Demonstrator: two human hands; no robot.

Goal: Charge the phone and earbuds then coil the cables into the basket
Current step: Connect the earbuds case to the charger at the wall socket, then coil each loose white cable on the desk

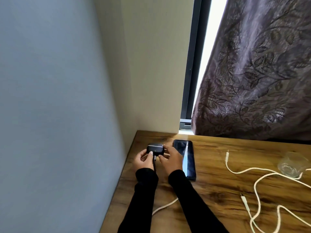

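Note:
A black earbuds case sits at the far left of the wooden table, a small green light on its front. My left hand grips its left side, thumb on the front. My right hand holds its right side with curled fingers. A dark cable runs from the case's front down between my hands. A black phone lies flat, screen up, just right of my right hand. White cables sprawl loose over the right of the table, plug ends free.
A clear glass stands at the right edge, on the white cables. Another white cable trails between my forearms to the table's near left edge. A wall corner bounds the left; a patterned purple curtain hangs behind the table.

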